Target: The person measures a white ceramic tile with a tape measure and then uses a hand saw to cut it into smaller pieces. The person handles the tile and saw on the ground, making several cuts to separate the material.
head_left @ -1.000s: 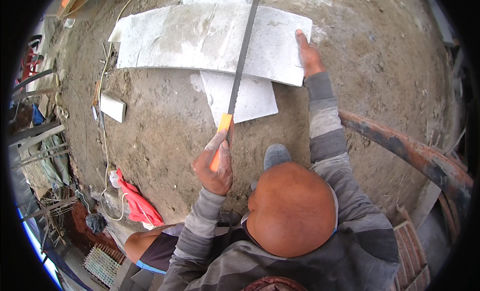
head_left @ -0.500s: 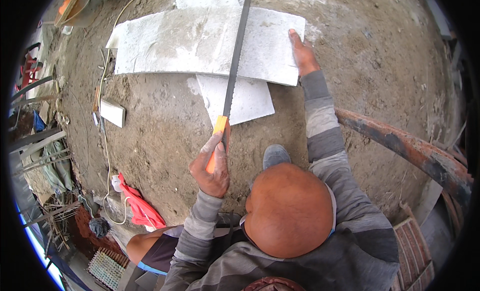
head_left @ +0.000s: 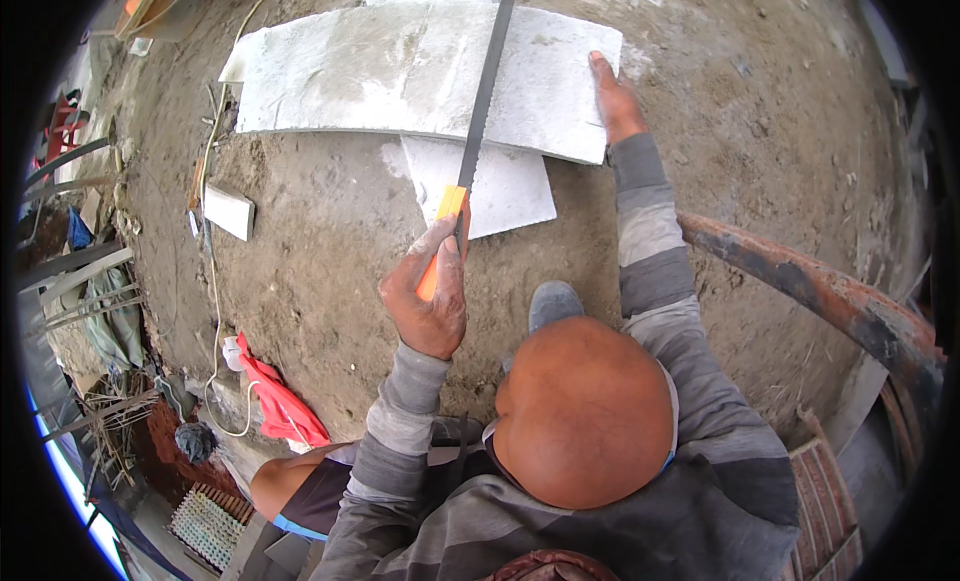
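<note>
1. From afar, I watch the left hand [head_left: 430,286] clench an orange-handled saw [head_left: 483,93], blade across a long white slab [head_left: 350,71].
2. The right hand [head_left: 621,111] grips the slab's right end, thumb uppermost.
3. The slab overlaps a second white board [head_left: 512,189].

One left hand [head_left: 430,291] and one right hand [head_left: 617,106] showing, two in all, one saw [head_left: 489,86] being held, one large white slab [head_left: 350,71] lying uppermost, at least one lower slab [head_left: 510,193] showing beneath, one small white block [head_left: 229,212], one red cloth [head_left: 283,399], one long rusty beam [head_left: 800,278]
</note>
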`<state>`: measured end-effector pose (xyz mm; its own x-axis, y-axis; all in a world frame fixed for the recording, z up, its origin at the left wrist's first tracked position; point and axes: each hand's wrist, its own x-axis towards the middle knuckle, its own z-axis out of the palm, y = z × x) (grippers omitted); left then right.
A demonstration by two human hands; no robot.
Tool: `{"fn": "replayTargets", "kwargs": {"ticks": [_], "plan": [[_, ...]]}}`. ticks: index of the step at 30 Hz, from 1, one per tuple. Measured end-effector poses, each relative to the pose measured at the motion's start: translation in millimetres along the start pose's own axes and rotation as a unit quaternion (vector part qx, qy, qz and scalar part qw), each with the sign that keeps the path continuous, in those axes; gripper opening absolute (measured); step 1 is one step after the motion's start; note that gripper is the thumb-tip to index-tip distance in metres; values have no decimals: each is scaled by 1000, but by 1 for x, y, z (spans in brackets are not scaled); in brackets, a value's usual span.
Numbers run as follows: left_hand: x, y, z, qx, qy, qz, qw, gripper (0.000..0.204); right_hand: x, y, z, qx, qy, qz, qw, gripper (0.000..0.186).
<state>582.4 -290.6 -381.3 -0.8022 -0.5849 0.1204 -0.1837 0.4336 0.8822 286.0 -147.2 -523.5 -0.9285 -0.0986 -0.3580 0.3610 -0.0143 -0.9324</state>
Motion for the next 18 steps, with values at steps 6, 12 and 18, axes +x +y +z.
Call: {"fn": "replayTargets", "kwargs": {"ticks": [6, 12, 18], "plan": [[-8, 3, -2, -10, -1, -34, 999, 24, 8, 5, -3, -51, 13, 13, 999, 67], [-22, -4, -7, -10, -14, -46, 999, 24, 2, 0, -3, -25, 6, 17, 1000, 70], [-8, 3, -8, -19, -23, -85, 996, 23, 11, 6, -7, -54, 16, -8, 998, 70]]}}
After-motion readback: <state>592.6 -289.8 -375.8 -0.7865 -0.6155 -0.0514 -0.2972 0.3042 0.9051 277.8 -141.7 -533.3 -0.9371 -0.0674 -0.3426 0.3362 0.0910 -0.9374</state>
